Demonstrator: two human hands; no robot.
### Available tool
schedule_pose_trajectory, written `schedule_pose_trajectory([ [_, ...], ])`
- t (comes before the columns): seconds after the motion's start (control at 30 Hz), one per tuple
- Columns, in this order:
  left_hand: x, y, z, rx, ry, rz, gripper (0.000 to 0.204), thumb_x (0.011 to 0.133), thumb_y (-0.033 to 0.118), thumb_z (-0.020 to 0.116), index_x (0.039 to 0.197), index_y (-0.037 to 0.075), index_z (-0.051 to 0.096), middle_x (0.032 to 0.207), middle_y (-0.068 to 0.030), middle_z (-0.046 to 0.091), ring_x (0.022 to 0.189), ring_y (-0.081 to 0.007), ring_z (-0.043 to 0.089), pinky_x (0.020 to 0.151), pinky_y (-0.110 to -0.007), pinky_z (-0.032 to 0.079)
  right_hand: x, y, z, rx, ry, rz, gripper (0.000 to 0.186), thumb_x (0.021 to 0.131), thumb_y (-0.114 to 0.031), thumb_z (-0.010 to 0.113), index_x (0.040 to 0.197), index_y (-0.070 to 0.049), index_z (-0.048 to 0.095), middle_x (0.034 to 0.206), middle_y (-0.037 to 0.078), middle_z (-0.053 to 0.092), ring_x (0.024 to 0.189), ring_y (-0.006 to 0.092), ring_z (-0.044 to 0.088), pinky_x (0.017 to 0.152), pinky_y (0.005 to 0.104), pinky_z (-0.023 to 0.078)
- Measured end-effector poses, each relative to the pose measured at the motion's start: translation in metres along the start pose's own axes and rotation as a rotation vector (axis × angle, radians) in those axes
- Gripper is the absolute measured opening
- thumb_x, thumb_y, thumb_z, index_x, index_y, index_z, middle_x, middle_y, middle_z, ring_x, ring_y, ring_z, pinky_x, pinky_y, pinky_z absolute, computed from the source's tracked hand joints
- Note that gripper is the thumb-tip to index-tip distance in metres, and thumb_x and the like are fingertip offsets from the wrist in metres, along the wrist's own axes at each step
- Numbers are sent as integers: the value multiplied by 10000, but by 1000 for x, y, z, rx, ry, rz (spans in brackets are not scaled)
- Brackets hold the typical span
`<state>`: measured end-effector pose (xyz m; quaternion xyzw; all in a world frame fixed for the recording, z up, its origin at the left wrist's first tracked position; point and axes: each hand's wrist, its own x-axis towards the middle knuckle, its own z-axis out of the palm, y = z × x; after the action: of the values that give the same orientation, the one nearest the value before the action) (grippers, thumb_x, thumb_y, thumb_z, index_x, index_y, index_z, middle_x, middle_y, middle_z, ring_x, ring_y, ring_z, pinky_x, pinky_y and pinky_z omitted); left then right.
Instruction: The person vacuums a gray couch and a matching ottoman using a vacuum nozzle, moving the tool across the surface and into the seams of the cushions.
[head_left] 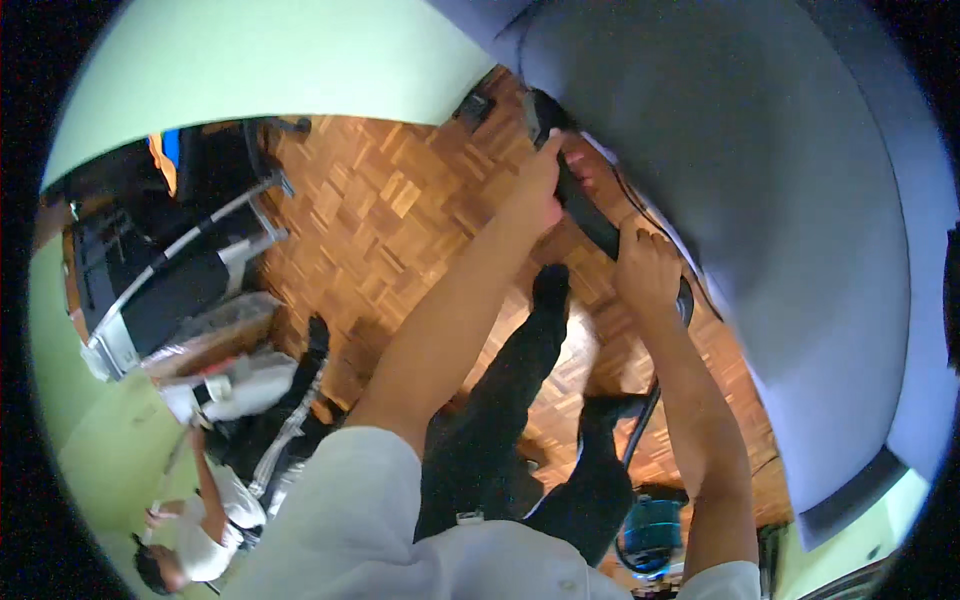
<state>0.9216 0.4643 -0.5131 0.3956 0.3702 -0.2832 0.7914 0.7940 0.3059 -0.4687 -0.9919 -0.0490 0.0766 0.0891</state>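
With my left hand (548, 195) I grip the upper part of a long black vacuum cleaner tube (592, 222), my thumb along its side. Lower down, the fingers of my right hand (652, 268) are curled over it. The tube slants along the foot of a large grey panel-like surface (740, 160). Behind my right wrist a dark curved end shows, and a black hose (643, 425) runs down to a teal vacuum cleaner (652, 530) on the floor. The tube's far end is partly hidden against the grey surface.
Wood parquet floor (350, 215) lies under my dark-clad legs. A thin black cable (640, 205) follows the grey surface's edge. At the far corner sits a small black object (474, 108). To the left are stacked dark equipment (150, 290) and another person (215, 520) in a white shirt.
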Motion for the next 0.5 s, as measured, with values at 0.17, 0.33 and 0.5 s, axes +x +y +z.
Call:
schedule_pose_trajectory([
  [0.17,74,8,-16,-93,135,16,427,976,525,592,916,105,543,635,-41,485,506,-193,493,511,-386,484,63,6,66,15,17,-57,407,755,-142,737,1115,-67,563,916,165,712,888,353,708,740,440,589],
  [0.33,141,96,-71,-1,118,43,378,1011,517,531,874,166,555,692,7,566,502,-137,498,484,-315,468,150,-59,70,78,-201,-9,399,817,-189,718,1167,-55,579,932,176,719,890,351,717,738,455,593],
  [0.5,129,54,-83,227,136,300,411,1018,522,514,880,137,550,632,3,472,503,-160,450,494,-328,437,127,-58,87,111,-424,87,434,845,-283,718,1185,-52,581,905,168,722,867,344,720,738,470,586],
])
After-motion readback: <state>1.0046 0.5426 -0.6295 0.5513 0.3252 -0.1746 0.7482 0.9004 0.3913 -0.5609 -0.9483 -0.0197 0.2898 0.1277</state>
